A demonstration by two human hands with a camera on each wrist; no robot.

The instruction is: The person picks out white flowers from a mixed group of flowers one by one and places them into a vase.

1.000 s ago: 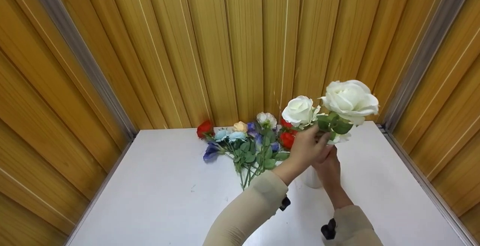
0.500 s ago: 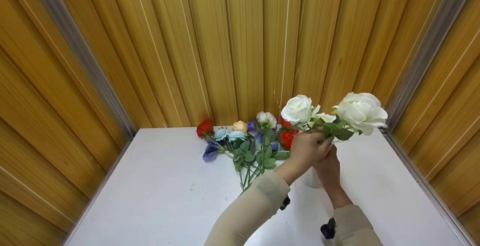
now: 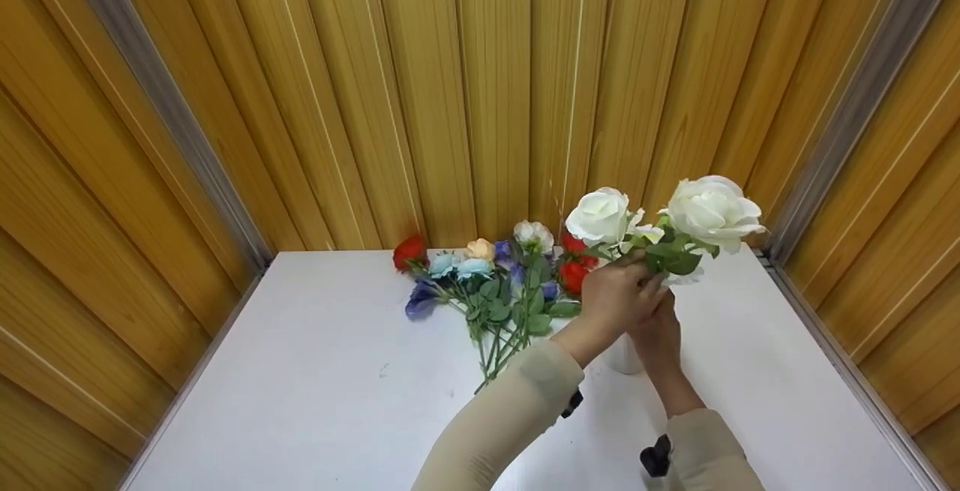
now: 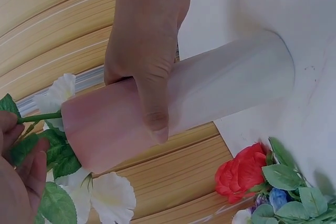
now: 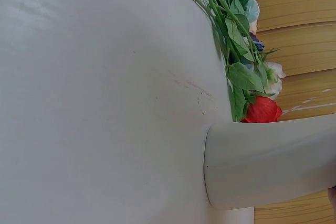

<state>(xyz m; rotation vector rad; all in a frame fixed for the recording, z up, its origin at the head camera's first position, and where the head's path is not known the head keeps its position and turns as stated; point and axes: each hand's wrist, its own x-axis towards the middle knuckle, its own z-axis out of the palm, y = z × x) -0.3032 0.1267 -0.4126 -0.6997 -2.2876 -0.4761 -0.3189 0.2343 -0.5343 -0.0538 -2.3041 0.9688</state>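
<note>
Left hand (image 3: 619, 296) up at mouth of vase (image 3: 622, 357), pinching green stem (image 4: 41, 117) between thumb and fingers; stem runs to vase rim. Right hand (image 4: 149, 61) wrapped round upper part of vase, thumb along its side. The 2 hands overlap in head view; cannot tell if they touch. Vase upright on white table (image 3: 315, 408), pinkish toward the mouth, white at the base.

Above vase: 2 big white roses, smaller rose (image 3: 598, 217) up and slightly left, larger rose (image 3: 714, 211) up and right. Green leaves (image 3: 675, 255) under the blooms. White petals (image 4: 113, 199) beside vase mouth in left wrist view.

Left of vase: pile of flowers lying on table, stem ends toward the person. Includes red flower (image 3: 410, 253) farthest from vase, 2 light blue flowers (image 3: 474, 270), peach flower (image 3: 481, 251), dark purple flower (image 3: 421, 300), pale flower (image 3: 533, 236), another red flower (image 3: 574, 279) nearest vase.

Behind vase: wood-look panel wall (image 3: 491, 101).
</note>
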